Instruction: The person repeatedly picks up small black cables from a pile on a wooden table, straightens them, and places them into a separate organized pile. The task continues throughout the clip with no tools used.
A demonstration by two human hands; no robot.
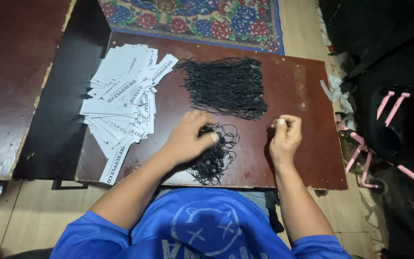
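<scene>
My left hand (188, 136) rests on a small loose heap of black strings (214, 160) near the front edge of a dark red board (303, 144), its fingers pinching into the heap. My right hand (286, 136) hovers to the right, thumb and forefinger pinched together on what looks like a thin black string, hard to see. A bigger bundle of black strings (228, 86) lies further back. A spread pile of white paper tags (123, 98) with black print covers the board's left part.
A dark wooden table (10, 81) stands at the left with a black gap beside it. A flowered rug (197, 19) lies beyond the board. A pink metal frame (374, 139) and black fabric (394, 57) sit at the right.
</scene>
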